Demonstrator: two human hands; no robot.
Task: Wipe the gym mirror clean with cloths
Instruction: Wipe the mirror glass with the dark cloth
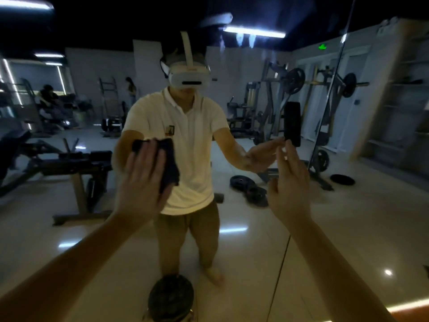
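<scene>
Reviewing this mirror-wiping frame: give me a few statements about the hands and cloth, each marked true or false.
1. The left hand presses a dark cloth against the mirror with straight fingers. True.
2. The right hand holds a second cloth. False: it holds nothing, and its fingers are relaxed.
3. The cloth is white. False: it is dark.
4. Weight plates show in the reflection. True.

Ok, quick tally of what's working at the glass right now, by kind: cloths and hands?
Cloths: 1, a dark cloth against the mirror
Hands: 2, the left hand pressing flat on that cloth, the right hand open and empty
Total: 3
</scene>
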